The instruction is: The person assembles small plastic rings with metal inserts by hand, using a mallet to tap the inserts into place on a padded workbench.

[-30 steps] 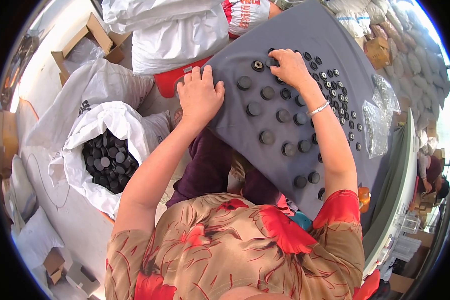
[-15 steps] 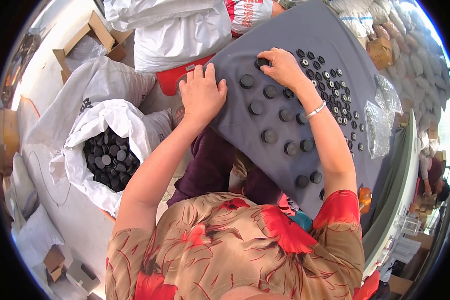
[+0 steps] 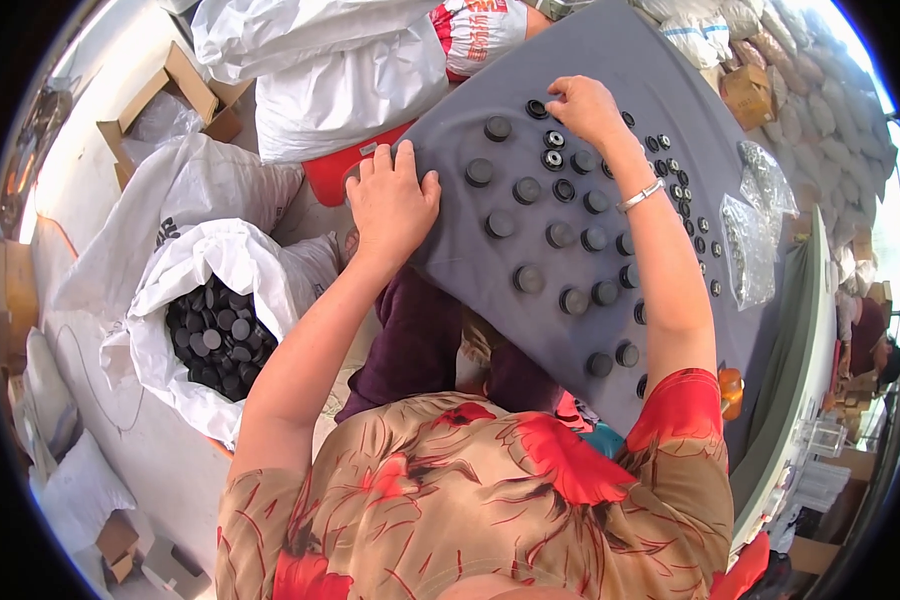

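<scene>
My right hand (image 3: 585, 108) reaches over the grey cloth-covered table (image 3: 610, 45). Its fingers are closed at the right edge of a black ring-shaped part (image 3: 537, 108); the fingertips are partly hidden. Spread fingers rest at the table's left edge: my left hand (image 3: 393, 200) is open and holds nothing. Round black caps (image 3: 527, 190) stand spaced out on the cloth between my arms. Several small black rings with pale centres (image 3: 554, 139) lie below my right hand, and more (image 3: 681, 192) lie to the right of my forearm.
To my left, a white sack (image 3: 200, 240) stands open, full of black discs (image 3: 225, 335). Large white sacks (image 3: 355, 95) and a red stool-like seat (image 3: 335, 175) are beyond my left hand. Clear plastic bags (image 3: 748, 245) lie at the table's right side, near an orange bottle (image 3: 731, 393).
My right hand has let go of a black cap, which now stands on the cloth, and has moved right to a ring. My left hand stays at the table edge. The view has shifted slightly.
</scene>
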Tool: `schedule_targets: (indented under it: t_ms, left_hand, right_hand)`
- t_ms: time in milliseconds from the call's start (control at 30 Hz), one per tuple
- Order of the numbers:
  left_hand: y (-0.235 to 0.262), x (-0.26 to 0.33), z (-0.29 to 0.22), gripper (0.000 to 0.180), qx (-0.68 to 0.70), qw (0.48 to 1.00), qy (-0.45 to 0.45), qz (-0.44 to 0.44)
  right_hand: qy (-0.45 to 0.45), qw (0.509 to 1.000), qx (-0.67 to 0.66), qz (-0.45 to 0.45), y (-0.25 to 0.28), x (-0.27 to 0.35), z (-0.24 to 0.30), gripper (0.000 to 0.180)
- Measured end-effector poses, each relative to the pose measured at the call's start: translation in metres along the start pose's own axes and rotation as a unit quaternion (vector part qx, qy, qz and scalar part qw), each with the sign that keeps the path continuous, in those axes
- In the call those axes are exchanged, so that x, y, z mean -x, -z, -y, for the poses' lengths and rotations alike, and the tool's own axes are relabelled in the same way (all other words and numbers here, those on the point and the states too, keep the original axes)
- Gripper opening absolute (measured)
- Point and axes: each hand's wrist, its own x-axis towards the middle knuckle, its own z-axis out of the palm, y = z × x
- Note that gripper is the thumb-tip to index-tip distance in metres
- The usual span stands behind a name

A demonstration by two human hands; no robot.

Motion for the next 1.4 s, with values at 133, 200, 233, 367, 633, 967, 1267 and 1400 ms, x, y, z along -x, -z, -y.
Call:
schedule_targets:
  t_ms: [133,200,233,367,633,967,1267,1400]
  left_hand:
    - [-0.001,-0.001,-0.001,0.054,-0.009,1.000,0.000,-0.013]
    - [0.000,-0.001,-0.002,0.053,0.000,1.000,-0.006,-0.007]
    - [-0.001,0.000,-0.002,0.053,0.000,1.000,-0.005,-0.010]
    - [-0.003,0.001,0.000,0.053,-0.014,1.000,-0.006,-0.022]
    - [-0.003,0.001,0.001,0.054,0.017,0.999,-0.013,-0.025]
    - [0.000,-0.001,-0.003,0.053,-0.004,1.000,-0.007,-0.012]
    - [-0.002,0.001,0.001,0.054,-0.009,1.000,-0.005,-0.019]
    - [-0.002,0.001,0.001,0.054,-0.013,1.000,-0.007,-0.025]
  right_hand:
    - [-0.021,1.000,-0.005,0.008,-0.018,-0.001,0.002,0.030]
    - [0.050,0.998,0.035,-0.035,-0.028,-0.006,-0.003,0.028]
    - [0.048,0.998,0.035,-0.037,-0.034,-0.010,-0.004,0.028]
    - [0.088,0.992,0.082,0.029,-0.042,-0.018,0.000,0.026]
    - [0.029,0.980,-0.180,-0.078,-0.044,-0.003,0.005,0.031]
    - [0.068,0.998,0.005,-0.004,-0.038,0.008,-0.004,0.033]
    - [0.062,0.998,-0.011,0.004,-0.001,0.026,-0.016,0.030]
    - [0.060,0.994,-0.071,0.054,-0.014,0.038,-0.023,0.032]
